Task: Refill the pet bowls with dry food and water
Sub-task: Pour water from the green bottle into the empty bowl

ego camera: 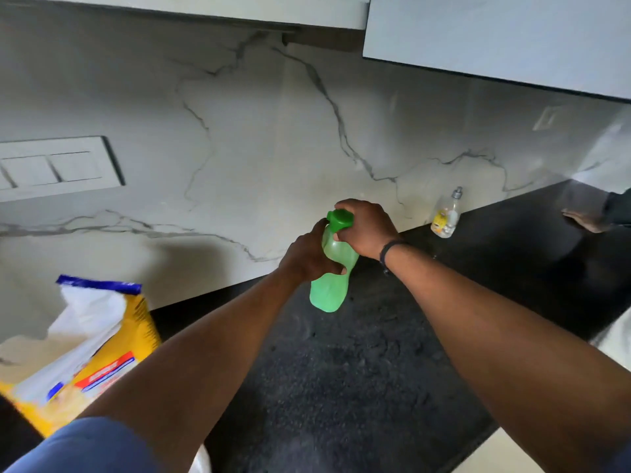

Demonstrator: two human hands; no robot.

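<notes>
A translucent green water bottle (328, 291) stands on the dark stone counter (358, 370) near the marble wall. My left hand (307, 256) is wrapped around the bottle's middle. Its darker green cap (338, 220) is gripped from above by my right hand (367, 227). At the left, an open yellow and white bag of dry food (85, 343) with a blue top edge leans on the counter. No pet bowls are in view.
A small clear spray bottle with a yellow label (445, 216) stands at the back right by the wall. Another person's hand (585, 220) rests on the counter at the far right. Wall switches (58, 167) and overhead cabinets (495, 39) sit above.
</notes>
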